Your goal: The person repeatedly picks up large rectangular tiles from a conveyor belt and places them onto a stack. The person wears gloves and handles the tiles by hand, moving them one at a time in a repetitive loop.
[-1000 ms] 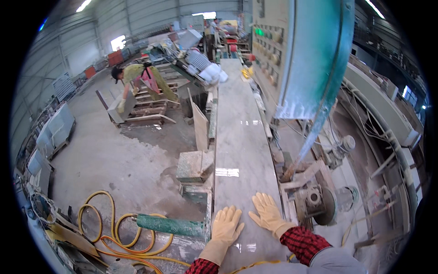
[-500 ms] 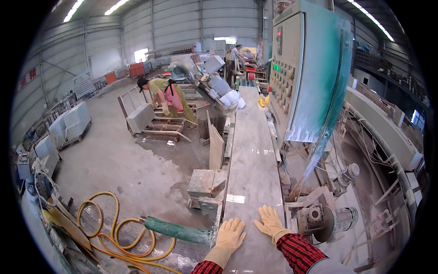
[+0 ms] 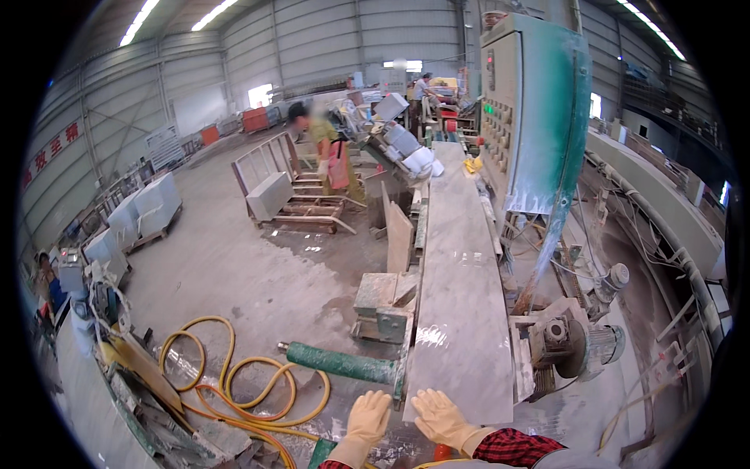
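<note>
A long grey stone slab (image 3: 457, 313), polished and shiny, lies lengthwise on a narrow machine bed in front of me. Its near end is in sight. At the near left corner of that end is my right hand (image 3: 444, 420), in a cream rubber glove, fingers stretched out. It overlaps the slab's edge; whether it presses on it I cannot tell. My left hand (image 3: 367, 422), gloved the same way, is just left of the slab, fingers extended and nothing held. A green roller (image 3: 340, 361) sticks out sideways beyond it.
A tall control cabinet (image 3: 535, 117) stands right of the slab, above an electric motor (image 3: 598, 352). Yellow hose (image 3: 226, 352) coils on the floor at left. Farther off, a person (image 3: 332, 152) stands beside a wooden rack (image 3: 301, 207) holding a stone block (image 3: 268, 195). Stone slabs (image 3: 156, 205) stand at left.
The slab's near end has come into sight. My hands have come off the slab's top towards its near end, my left hand now beside it. The far person has straightened up from bending. The view has shifted.
</note>
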Available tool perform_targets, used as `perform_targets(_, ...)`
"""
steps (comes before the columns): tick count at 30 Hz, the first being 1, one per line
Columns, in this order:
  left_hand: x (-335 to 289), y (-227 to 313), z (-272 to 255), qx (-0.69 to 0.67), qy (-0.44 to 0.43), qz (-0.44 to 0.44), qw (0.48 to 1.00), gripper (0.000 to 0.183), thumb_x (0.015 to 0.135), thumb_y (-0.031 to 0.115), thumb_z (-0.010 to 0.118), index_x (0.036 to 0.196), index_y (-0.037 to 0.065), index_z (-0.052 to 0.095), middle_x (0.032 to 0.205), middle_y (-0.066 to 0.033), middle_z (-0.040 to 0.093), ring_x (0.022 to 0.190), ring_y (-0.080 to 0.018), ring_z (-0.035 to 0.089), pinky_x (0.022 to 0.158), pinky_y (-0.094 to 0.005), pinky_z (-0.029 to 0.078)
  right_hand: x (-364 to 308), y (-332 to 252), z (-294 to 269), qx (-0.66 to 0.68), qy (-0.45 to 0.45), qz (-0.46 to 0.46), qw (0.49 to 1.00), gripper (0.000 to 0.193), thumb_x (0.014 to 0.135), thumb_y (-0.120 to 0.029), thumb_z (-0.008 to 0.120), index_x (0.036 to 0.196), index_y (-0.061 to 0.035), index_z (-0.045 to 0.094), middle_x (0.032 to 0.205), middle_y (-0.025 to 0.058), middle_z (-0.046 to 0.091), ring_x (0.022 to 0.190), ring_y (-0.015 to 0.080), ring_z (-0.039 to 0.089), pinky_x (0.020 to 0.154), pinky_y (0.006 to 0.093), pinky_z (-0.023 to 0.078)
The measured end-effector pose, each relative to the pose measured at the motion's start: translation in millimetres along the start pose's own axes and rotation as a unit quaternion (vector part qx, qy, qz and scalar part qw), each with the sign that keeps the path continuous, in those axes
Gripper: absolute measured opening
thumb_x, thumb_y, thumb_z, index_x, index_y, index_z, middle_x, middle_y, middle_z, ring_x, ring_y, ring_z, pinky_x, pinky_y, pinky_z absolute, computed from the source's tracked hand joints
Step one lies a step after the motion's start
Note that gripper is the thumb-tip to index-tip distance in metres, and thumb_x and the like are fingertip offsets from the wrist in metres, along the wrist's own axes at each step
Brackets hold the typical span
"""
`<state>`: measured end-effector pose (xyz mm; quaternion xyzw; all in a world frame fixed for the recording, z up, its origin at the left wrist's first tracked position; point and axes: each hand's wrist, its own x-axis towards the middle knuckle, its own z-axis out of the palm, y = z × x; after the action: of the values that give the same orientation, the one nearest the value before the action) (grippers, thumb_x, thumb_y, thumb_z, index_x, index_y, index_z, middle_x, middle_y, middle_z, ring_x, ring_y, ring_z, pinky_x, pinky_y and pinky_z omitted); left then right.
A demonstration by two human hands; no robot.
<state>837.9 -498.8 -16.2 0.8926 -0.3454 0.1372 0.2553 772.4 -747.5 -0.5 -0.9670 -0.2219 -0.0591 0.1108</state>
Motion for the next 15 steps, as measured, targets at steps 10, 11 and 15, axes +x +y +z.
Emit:
perform_targets(10, -119.5, -39.6, -49.1, 0.074, 0.025, -0.177, 0.981, 0.033, 0.093, 0.020, 0.068, 0.122, 0.006, 0.064, 0.119, -0.0165, 0.066, 0.111, -0.0378, 0.060, 0.095, -0.0503, 0.047, -20.2, 18.8, -41.6, 0.020, 0.065, -0.082, 0.994, 0.027, 0.092, -0.015, 0.057, 0.117, -0.0061, 0.059, 0.114, 0.0166, 0.062, 0.112, 0.0391, 0.058, 0.099, 0.0488, 0.047)
perform_targets(11, -133.6, -35.3, -59.9, 0.071, 0.037, -0.209, 0.975, 0.033, 0.093, 0.021, 0.067, 0.122, 0.006, 0.064, 0.119, -0.0168, 0.066, 0.112, -0.0377, 0.061, 0.095, -0.0500, 0.047, -30.6, 29.3, -47.8, 0.036, 0.082, -0.100, 0.991, 0.024, 0.090, -0.012, 0.057, 0.113, -0.0061, 0.059, 0.109, 0.0166, 0.061, 0.107, 0.0403, 0.059, 0.095, 0.0493, 0.048)
perform_targets(15, -191.8, -8.7, -84.3, 0.114, 0.082, -0.273, 0.952, 0.031, 0.095, 0.029, 0.065, 0.118, 0.007, 0.066, 0.114, -0.0147, 0.067, 0.109, -0.0354, 0.063, 0.092, -0.0487, 0.049, -80.6, 69.2, -76.1, 0.001, 0.075, -0.076, 0.994, 0.026, 0.090, -0.013, 0.060, 0.114, -0.0043, 0.061, 0.108, 0.0197, 0.063, 0.103, 0.0429, 0.060, 0.093, 0.0508, 0.049)
